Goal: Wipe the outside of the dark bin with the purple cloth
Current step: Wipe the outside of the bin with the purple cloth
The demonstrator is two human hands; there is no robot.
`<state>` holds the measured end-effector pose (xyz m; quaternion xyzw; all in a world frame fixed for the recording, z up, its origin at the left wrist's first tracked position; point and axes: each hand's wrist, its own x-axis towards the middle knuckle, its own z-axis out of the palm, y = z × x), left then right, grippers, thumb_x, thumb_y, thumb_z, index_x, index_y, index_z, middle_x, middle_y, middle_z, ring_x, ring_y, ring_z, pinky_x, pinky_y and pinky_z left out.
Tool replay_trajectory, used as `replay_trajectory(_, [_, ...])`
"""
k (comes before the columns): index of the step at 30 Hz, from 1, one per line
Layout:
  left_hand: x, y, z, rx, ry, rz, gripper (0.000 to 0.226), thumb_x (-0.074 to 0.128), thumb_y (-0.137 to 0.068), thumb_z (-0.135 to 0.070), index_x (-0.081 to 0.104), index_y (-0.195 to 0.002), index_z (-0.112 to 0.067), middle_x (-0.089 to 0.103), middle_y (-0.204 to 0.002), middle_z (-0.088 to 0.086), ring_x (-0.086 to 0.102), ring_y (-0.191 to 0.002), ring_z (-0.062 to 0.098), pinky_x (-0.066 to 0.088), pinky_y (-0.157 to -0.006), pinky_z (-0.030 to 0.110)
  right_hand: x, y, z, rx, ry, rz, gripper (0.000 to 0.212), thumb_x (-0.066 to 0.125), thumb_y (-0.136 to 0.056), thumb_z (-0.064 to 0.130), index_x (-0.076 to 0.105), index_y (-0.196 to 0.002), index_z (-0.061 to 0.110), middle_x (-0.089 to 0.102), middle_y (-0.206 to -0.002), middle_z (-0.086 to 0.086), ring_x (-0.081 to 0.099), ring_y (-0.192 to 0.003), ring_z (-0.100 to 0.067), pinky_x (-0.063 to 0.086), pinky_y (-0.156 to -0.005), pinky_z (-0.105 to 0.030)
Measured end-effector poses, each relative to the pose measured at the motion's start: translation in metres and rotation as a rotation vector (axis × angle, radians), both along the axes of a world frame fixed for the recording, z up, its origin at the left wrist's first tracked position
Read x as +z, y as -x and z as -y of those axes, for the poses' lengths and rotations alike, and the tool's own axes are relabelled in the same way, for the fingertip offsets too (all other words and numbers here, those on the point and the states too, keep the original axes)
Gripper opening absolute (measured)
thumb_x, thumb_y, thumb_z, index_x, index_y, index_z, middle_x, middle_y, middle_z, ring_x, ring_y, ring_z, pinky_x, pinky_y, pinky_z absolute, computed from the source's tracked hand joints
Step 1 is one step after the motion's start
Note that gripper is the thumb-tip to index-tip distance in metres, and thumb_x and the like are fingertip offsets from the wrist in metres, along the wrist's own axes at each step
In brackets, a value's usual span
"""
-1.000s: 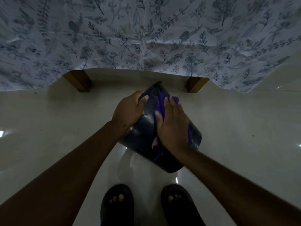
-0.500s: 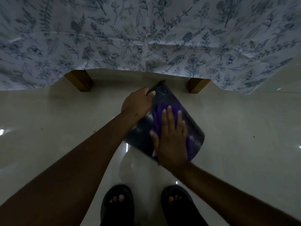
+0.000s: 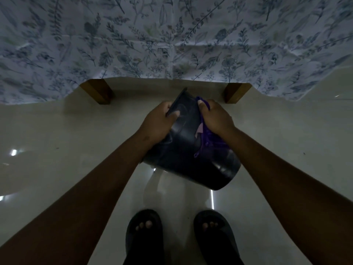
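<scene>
Hanging over two wooden legs (image 3: 97, 91), a leaf-print cloth (image 3: 172, 39) fills the top above the pale shiny floor (image 3: 286, 140). The dark bin (image 3: 187, 150) is held tilted above the floor, in front of two dark sandals (image 3: 145, 234). The left hand (image 3: 158, 123) grips its rim. The right hand (image 3: 215, 117) presses the purple cloth (image 3: 208, 138) on its right side.

Pale floor (image 3: 57, 142) lies open to the left and right of the dark bin (image 3: 191, 155); passage there is unobstructed. Beyond the bin, two wooden legs (image 3: 97, 91) stand well apart, the right one near the right hand (image 3: 216, 117); a leaf-print cloth (image 3: 172, 41) overhangs them, closing the space above. Below the bin, two sandalled feet (image 3: 145, 232) occupy the floor; a gap remains between them.
</scene>
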<state>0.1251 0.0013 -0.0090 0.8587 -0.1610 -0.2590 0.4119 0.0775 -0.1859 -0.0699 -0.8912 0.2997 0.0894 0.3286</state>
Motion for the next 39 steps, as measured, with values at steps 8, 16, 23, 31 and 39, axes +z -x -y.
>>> replay_trajectory(8, [-0.008,0.002,-0.008,0.003,-0.067,0.014,0.025,0.043,-0.099,-0.036,0.055,-0.098,-0.015,0.061,-0.072,0.000,0.055,-0.057,0.006,0.039,-0.050,0.015,0.011,0.052,-0.052,0.110,0.286,0.158,0.061,0.029,-0.099,0.052,0.031,-0.149,0.016,0.035,-0.154,-0.009,0.032,-0.141,-0.032,0.029,-0.114,-0.047])
replay_trajectory(16, [-0.009,-0.011,0.010,-0.035,-0.035,-0.081,0.030,0.041,-0.101,-0.033,0.055,-0.120,-0.014,0.061,-0.103,0.003,0.057,-0.082,0.012,0.038,-0.064,0.023,0.001,0.101,-0.085,0.318,0.409,0.234,0.065,0.030,-0.098,0.052,0.014,-0.154,0.022,0.010,-0.163,-0.002,0.004,-0.150,-0.028,0.009,-0.118,-0.047])
replay_trajectory(23, [-0.008,-0.018,0.016,-0.041,-0.089,-0.095,0.037,0.041,-0.101,-0.034,0.053,-0.128,-0.011,0.062,-0.120,0.011,0.059,-0.107,0.027,0.041,-0.081,0.029,0.006,0.019,-0.014,-0.041,0.162,0.049,0.055,0.026,-0.100,0.051,0.042,-0.142,0.018,0.051,-0.140,-0.010,0.051,-0.124,-0.033,0.038,-0.100,-0.045])
replay_trajectory(31, [-0.013,-0.028,0.035,-0.096,-0.174,-0.013,0.038,0.042,-0.099,-0.038,0.058,-0.119,-0.010,0.064,-0.114,0.011,0.061,-0.100,0.027,0.046,-0.081,0.034,-0.004,0.128,-0.099,0.547,0.465,0.264,0.067,0.036,-0.097,0.050,0.011,-0.154,0.024,0.007,-0.163,-0.001,-0.001,-0.150,-0.034,0.019,-0.116,-0.054])
replay_trajectory(39, [-0.008,0.001,-0.008,-0.044,-0.089,0.062,0.028,0.039,-0.100,-0.038,0.056,-0.097,-0.016,0.061,-0.075,0.000,0.059,-0.065,0.016,0.042,-0.051,0.017,0.002,0.022,0.011,-0.108,-0.274,-0.121,0.052,0.025,-0.101,0.052,0.053,-0.130,0.019,0.059,-0.130,-0.013,0.057,-0.111,-0.028,0.042,-0.099,-0.039])
